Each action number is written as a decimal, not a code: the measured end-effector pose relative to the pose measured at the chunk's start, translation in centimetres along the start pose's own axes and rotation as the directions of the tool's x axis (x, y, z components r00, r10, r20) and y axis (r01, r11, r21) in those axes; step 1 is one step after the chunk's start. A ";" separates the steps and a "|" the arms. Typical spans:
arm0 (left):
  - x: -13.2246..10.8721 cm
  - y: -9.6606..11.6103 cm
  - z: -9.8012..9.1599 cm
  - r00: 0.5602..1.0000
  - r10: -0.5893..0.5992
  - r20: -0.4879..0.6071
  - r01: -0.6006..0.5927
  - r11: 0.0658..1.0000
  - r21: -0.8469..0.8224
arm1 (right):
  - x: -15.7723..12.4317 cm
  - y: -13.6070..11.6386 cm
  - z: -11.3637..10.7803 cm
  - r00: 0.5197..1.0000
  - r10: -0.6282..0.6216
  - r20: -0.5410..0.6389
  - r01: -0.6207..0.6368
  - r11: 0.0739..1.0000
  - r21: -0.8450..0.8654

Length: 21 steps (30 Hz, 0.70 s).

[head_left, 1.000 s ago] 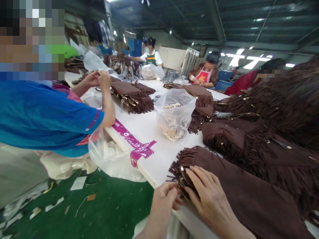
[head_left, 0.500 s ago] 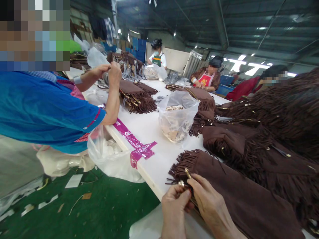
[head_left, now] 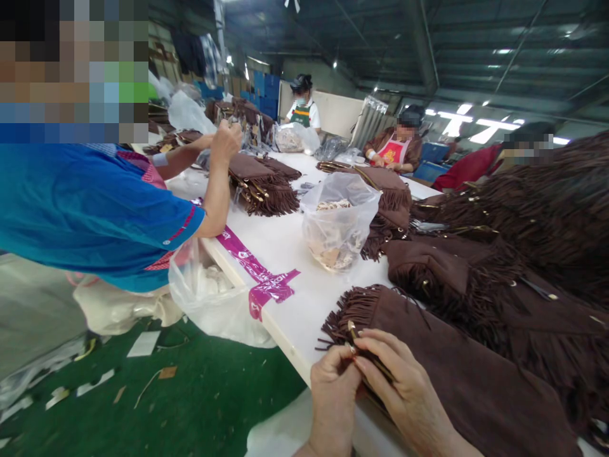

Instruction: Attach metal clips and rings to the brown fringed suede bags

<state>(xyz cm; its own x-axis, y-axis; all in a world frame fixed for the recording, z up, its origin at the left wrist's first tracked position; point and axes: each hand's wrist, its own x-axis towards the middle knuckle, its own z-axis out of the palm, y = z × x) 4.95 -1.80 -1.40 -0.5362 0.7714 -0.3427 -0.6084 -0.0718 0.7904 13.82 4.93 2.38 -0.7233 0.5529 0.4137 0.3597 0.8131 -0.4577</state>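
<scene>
On the head feed I am holding my left hand in a narrow pinch, thumb and fingertips closing together on the end of some gold-coloured metal edging; I am not making out exactly what is sitting between those tips. My right hand is gripping the same edging from the other side, fingers lying over it and thumb below, the two hands nearly touching. The edging is running along the near side of a brown fringed piece, which is lying flat at the edge of the white table, its fringe pointing left and its body stretching toward the lower right. Beyond it I am seeing more brown fringed goods heaping up on the right. A clear plastic bag of pale pieces is standing farther in, and purple tape is crossing the table's corner. To the left, a co-worker in a blue top is raising both hands over the table, while co-workers in a green apron and a red apron are standing or sitting at the far side.
</scene>
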 end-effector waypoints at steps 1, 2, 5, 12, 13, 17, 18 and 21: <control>0.0 0.0 0.0 1.000 0.004 0.004 -0.004 1.000 0.013 | 0.1 -0.1 0.1 1.000 0.011 -0.003 -0.011 1.000 0.010; 0.0 0.1 -0.1 1.000 0.005 0.007 -0.005 1.000 0.024 | 0.3 -0.2 0.1 1.000 0.027 0.001 -0.027 0.999 0.028; 0.0 0.3 -0.2 1.000 0.013 0.028 -0.015 0.998 0.054 | 0.8 -0.3 0.3 0.996 0.077 0.044 -0.082 0.991 0.106; 0.1 1.2 -0.4 0.995 0.026 0.096 -0.039 0.990 0.136 | 1.4 -0.2 0.1 0.993 0.092 0.074 -0.105 0.977 0.187; 0.2 1.3 -0.4 0.995 0.020 0.095 -0.035 0.987 0.157 | 1.5 -0.3 0.1 0.995 0.074 0.060 -0.083 0.985 0.152; 0.4 1.3 -0.4 0.997 -0.019 0.072 0.004 0.981 0.193 | 1.3 -0.9 0.5 0.995 -0.101 0.016 0.102 0.994 -0.046; 0.4 1.2 -0.4 0.997 -0.032 0.071 0.018 0.983 0.182 | 1.2 -1.1 0.7 0.990 -0.141 -0.004 0.140 0.986 -0.096; 0.4 0.6 -0.5 0.996 -0.048 0.072 0.038 0.989 0.140 | 0.5 -1.4 1.2 0.976 -0.217 -0.028 0.204 0.951 -0.230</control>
<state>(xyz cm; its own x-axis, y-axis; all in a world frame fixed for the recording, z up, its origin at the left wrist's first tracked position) 4.08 -1.83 -1.28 -0.4629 0.8174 -0.3430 -0.5401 0.0467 0.8403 12.23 3.79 2.25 -0.7671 0.3686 0.5251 0.3301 0.9286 -0.1696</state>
